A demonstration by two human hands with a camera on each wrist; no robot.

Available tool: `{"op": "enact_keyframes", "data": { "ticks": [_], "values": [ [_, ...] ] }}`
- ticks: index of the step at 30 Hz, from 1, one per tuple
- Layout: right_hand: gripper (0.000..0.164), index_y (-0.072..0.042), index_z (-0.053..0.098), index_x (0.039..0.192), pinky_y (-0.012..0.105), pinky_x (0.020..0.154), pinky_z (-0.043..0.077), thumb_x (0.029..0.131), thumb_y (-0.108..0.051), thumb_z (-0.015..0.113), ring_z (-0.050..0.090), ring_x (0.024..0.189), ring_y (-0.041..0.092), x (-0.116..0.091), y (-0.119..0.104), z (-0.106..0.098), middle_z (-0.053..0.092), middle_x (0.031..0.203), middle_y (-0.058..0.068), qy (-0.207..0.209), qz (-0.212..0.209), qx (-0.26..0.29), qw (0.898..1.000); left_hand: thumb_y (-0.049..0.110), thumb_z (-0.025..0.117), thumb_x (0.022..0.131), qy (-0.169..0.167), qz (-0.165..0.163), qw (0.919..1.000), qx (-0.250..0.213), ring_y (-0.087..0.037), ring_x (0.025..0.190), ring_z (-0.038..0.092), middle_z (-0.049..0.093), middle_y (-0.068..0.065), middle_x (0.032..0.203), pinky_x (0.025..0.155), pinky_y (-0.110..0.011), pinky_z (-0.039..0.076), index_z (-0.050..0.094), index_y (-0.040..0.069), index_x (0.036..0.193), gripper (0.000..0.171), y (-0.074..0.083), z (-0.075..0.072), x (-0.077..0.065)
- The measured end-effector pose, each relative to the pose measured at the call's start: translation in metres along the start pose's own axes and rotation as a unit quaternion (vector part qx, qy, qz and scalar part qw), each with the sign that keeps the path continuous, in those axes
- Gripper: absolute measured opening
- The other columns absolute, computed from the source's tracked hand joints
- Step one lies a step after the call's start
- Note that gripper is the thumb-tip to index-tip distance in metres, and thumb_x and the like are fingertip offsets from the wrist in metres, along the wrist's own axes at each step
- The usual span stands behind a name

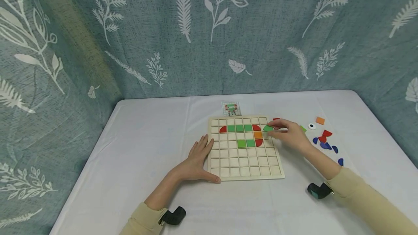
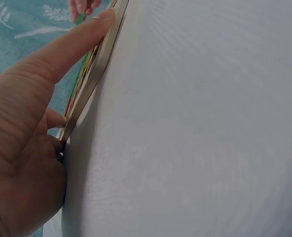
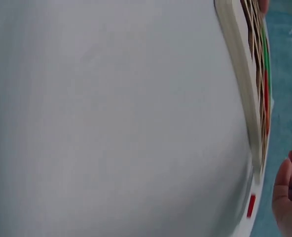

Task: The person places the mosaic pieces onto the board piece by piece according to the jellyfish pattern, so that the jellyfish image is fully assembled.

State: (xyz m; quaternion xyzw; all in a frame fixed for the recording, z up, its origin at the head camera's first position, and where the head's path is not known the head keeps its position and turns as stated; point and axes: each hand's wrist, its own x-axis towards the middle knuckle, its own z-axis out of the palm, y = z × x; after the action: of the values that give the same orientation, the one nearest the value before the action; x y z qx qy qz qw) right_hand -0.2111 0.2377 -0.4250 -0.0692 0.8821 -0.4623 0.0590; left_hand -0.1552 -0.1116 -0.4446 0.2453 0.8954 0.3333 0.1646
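Teal curtain (image 1: 202, 71), wht tbl (image 1: 153, 137); L hand (image 1: 198, 160) spread at board (image 1: 245, 161), R hand (image 1: 292, 136) pinching grn tile (image 1: 267, 128).

A blue-green fabric (image 1: 199, 66) printed with white leaves (image 1: 236, 66) and sprigs (image 1: 184, 4) hung behind and beside a table (image 1: 156, 133) draped in white cloth (image 1: 124, 169).

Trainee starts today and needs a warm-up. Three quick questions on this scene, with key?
1. What is the right hand pinching?
2. True or false: the left hand touches the grid board.
3. Where does the picture card lie?
a) just past the far edge of the grid board
b) under the left hand
c) at the near edge of the grid board

Key: 1. A green tile. 2. True. 3. a.
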Motion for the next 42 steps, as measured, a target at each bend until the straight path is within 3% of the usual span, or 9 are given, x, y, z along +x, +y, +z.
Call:
{"op": "enact_keyframes", "data": {
  "ticks": [9,14,23,32,42],
  "values": [
    [0.032,-0.008,0.068,0.116,0.032,0.077,0.052,0.087,-0.022,0.075,0.063,0.092,0.021,0.002,-0.020,0.033,0.065,0.098,0.006,-0.069,-0.011,0.045,0.997,0.046,0.088,0.067,0.001,-0.004,1.0000,-0.002,-0.028,0.148,-0.012,-0.007,-0.020,0.161,0.118,-0.048,-0.005,0.009,-0.001,0.155,0.127,0.000,0.000,0.000],
    [0.022,-0.008,0.071,0.106,0.030,0.078,0.053,0.086,-0.017,0.076,0.064,0.087,0.017,0.002,-0.027,0.046,0.068,0.093,0.001,-0.087,-0.049,0.038,0.994,0.047,0.087,0.067,-0.001,-0.007,1.0000,0.000,-0.027,0.148,-0.012,-0.007,-0.019,0.161,0.118,-0.047,-0.005,0.009,0.000,0.155,0.127,-0.001,0.001,0.001],
    [0.015,-0.017,0.073,0.099,0.030,0.075,0.053,0.085,-0.016,0.077,0.060,0.084,0.013,0.006,-0.034,0.065,0.066,0.094,-0.005,-0.105,-0.125,-0.021,0.986,0.046,0.087,0.067,0.000,-0.008,1.0000,0.000,-0.027,0.148,-0.012,-0.007,-0.019,0.161,0.118,-0.047,-0.005,0.008,0.000,0.155,0.127,0.000,0.000,0.002],
    [0.013,-0.013,0.075,0.096,0.028,0.072,0.050,0.084,-0.009,0.077,0.057,0.084,0.013,0.014,-0.042,0.077,0.070,0.095,-0.007,-0.118,-0.230,-0.088,0.962,0.049,0.086,0.068,-0.010,-0.017,0.9998,0.003,-0.024,0.147,-0.013,-0.008,-0.017,0.161,0.118,-0.045,-0.006,0.007,0.001,0.156,0.127,0.001,0.000,0.002],
    [0.013,-0.012,0.075,0.099,0.034,0.084,0.052,0.088,-0.007,0.072,0.062,0.098,0.017,0.015,-0.045,0.079,0.071,0.102,-0.003,-0.125,-0.226,-0.087,0.962,0.048,0.086,0.068,-0.009,-0.015,0.9998,0.004,-0.025,0.148,-0.013,-0.008,-0.018,0.161,0.118,-0.046,-0.006,0.007,0.001,0.156,0.127,0.001,0.000,0.001]
  ]
}}
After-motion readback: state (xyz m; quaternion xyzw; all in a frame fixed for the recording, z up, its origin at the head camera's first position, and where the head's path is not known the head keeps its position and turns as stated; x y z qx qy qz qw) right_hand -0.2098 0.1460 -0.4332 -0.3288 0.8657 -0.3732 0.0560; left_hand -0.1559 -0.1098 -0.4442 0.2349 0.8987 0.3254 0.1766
